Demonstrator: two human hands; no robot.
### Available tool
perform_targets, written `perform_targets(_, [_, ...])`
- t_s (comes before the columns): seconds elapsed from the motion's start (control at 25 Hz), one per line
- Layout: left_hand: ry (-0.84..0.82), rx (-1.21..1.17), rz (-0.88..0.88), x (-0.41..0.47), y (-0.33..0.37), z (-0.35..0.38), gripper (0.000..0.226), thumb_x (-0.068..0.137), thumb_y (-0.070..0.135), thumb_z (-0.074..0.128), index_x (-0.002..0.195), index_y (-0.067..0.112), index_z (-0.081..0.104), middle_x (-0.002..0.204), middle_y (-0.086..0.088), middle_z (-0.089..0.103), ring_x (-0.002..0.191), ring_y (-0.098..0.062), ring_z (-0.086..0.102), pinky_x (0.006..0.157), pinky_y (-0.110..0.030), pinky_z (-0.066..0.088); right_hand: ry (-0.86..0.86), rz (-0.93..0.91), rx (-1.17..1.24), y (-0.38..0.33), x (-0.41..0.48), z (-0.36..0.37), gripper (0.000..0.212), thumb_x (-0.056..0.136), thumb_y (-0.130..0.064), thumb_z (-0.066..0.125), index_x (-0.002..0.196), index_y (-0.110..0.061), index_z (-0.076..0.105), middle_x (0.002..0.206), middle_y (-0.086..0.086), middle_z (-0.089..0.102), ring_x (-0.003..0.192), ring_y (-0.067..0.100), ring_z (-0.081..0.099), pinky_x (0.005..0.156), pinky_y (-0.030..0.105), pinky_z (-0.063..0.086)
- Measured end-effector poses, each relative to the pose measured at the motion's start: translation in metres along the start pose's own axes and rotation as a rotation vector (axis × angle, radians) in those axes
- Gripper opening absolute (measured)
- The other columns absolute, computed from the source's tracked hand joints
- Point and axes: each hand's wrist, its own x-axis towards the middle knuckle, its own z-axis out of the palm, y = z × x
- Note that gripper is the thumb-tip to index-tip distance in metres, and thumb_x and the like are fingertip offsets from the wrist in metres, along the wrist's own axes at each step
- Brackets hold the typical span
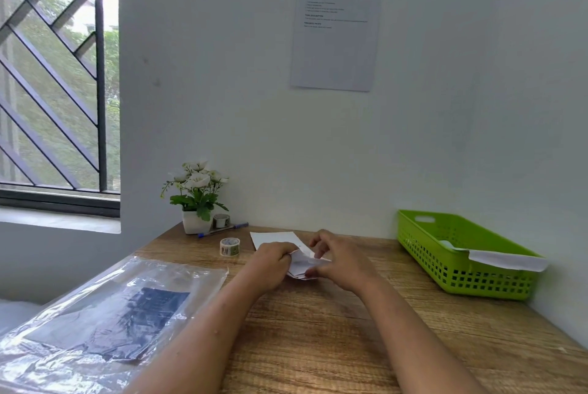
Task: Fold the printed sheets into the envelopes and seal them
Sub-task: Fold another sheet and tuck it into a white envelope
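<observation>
Two bare forearms reach forward over a wooden table. At the near left corner lies a crinkled clear plastic bag with a dark printed page inside. Just past the middle of the table both hands meet on a small folded white paper, held a little above the wood. The left hand has its fingers curled over the paper's left edge, clamped on it. The right hand pinches the right side, with the thumb at the near edge and the bent fingers over the far edge. Whether this is a sheet or an envelope cannot be told. Just behind the hands a flat white sheet lies on the table. To its left stands a roll of patterned tape, then a pen, a second tape roll and a white pot of white flowers against the wall. At the far right sits a green basket with white paper draped over its rim. A printed notice hangs on the wall, and a barred window is at the left.
</observation>
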Motion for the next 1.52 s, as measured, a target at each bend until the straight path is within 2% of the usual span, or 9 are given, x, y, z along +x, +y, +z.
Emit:
perform_targets(0.24, [-0.033,-0.016,0.119,-0.002,0.011,0.003,0.036,0.091,0.008,0.038,0.112,0.017,0.066,0.114,-0.003,0.066,0.101,-0.018,0.057,0.086,-0.032,0.045,0.180,-0.027,-0.312,0.002,0.002,0.006,0.033,0.074,-0.052,0.067,0.097,-0.028,0.061,0.086,-0.010,0.065,0.080,0.013,0.060,0.060,0.027,0.038])
perform_targets(0.44, [-0.024,-0.031,0.152,-0.002,0.012,0.003,0.036,0.090,0.008,0.038,0.110,0.019,0.067,0.111,-0.001,0.067,0.098,-0.016,0.057,0.085,-0.031,0.045,0.232,-0.023,-0.347,0.003,0.004,0.012,0.031,0.074,-0.052,0.059,0.092,-0.028,0.062,0.091,-0.008,0.067,0.086,0.016,0.063,0.061,0.026,0.038])
perform_targets(0.64, [-0.019,-0.029,0.136,-0.001,0.010,0.004,0.035,0.091,0.008,0.038,0.108,0.017,0.067,0.108,-0.001,0.067,0.095,-0.016,0.056,0.081,-0.029,0.043,0.181,-0.047,-0.347,-0.001,0.001,0.010,0.025,0.078,-0.046,0.061,0.095,-0.028,0.064,0.096,-0.007,0.066,0.090,0.016,0.061,0.062,0.027,0.039])
perform_targets(0.84, [-0.011,-0.023,0.116,-0.001,0.009,0.004,0.033,0.091,0.007,0.038,0.106,0.012,0.066,0.104,-0.004,0.066,0.088,-0.015,0.053,0.070,-0.025,0.036,0.102,-0.021,-0.301,0.007,0.002,0.008,0.025,0.077,-0.044,0.062,0.097,-0.029,0.065,0.092,-0.010,0.065,0.078,0.011,0.056,0.055,0.025,0.035])
perform_targets(1.0, [-0.015,-0.032,0.134,-0.002,0.011,0.004,0.034,0.091,0.007,0.038,0.108,0.013,0.066,0.106,-0.003,0.066,0.089,-0.013,0.052,0.071,-0.024,0.035,0.126,-0.003,-0.310,0.010,0.003,0.008,0.024,0.076,-0.046,0.064,0.093,-0.028,0.065,0.079,-0.013,0.055,0.071,0.008,0.050,0.049,0.020,0.026])
perform_targets(1.2, [-0.018,-0.019,0.123,-0.001,0.011,0.005,0.034,0.092,0.008,0.038,0.110,0.015,0.066,0.111,-0.003,0.065,0.091,-0.012,0.050,0.074,-0.023,0.035,0.102,-0.020,-0.346,0.005,0.000,0.006,0.023,0.078,-0.046,0.063,0.092,-0.027,0.066,0.078,-0.013,0.053,0.072,0.008,0.048,0.048,0.019,0.024])
perform_targets(1.32, [-0.016,-0.033,0.108,-0.003,0.012,0.003,0.033,0.093,0.009,0.037,0.108,0.014,0.066,0.109,-0.003,0.066,0.092,-0.014,0.053,0.077,-0.028,0.041,0.051,-0.024,-0.239,0.006,0.000,0.005,0.033,0.079,-0.058,0.060,0.087,-0.027,0.065,0.072,-0.012,0.056,0.066,0.007,0.051,0.050,0.023,0.031])
perform_targets(1.4, [-0.012,-0.048,0.080,-0.003,0.012,0.002,0.033,0.093,0.009,0.038,0.108,0.013,0.067,0.109,-0.003,0.066,0.096,-0.016,0.055,0.081,-0.029,0.043,-0.013,-0.028,-0.170,0.006,0.000,0.004,0.045,0.075,-0.067,0.060,0.096,-0.027,0.067,0.070,-0.014,0.055,0.065,0.005,0.050,0.055,0.025,0.036])
perform_targets(1.52, [-0.025,-0.033,0.053,-0.002,0.011,0.000,0.033,0.089,0.004,0.042,0.105,0.013,0.069,0.107,-0.001,0.067,0.097,-0.015,0.057,0.082,-0.027,0.046,-0.151,-0.022,-0.118,0.004,-0.002,0.004,0.061,0.064,-0.064,0.073,0.113,-0.029,0.065,0.087,-0.014,0.060,0.076,0.005,0.055,0.063,0.023,0.041])
